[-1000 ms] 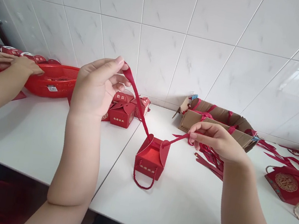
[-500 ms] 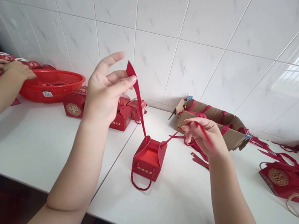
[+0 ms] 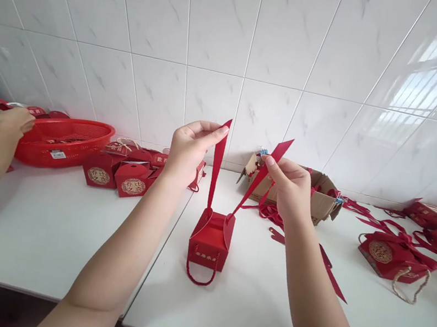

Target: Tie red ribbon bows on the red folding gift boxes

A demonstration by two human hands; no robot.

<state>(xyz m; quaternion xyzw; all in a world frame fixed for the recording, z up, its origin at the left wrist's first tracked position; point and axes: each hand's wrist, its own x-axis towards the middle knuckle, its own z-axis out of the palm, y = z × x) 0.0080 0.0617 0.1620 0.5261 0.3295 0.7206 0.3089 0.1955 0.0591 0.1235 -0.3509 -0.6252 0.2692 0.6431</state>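
Note:
A small red gift box with gold lettering stands upright on the white table in front of me. Its dark red rope handle hangs down the near side. Red ribbon rises from the two curved side flaps, one length from each. My left hand pinches one end between thumb and fingers, held high above the box's left flap. The other end is pinched in my right hand, up and to the right. Both lengths look pulled fairly straight, and the top of the box is open between the flaps.
A cardboard box holding ribbons stands behind, with loose ribbon before it. Finished-looking red boxes sit at right, others at left beside a red plastic basket. A co-worker's hands are at far left. The tiled wall closes the back.
My left hand has moved right and lower, closer to my right hand. The right-hand ribbon end now points up from my fingers, its length pulled out more. The view has shifted slightly.

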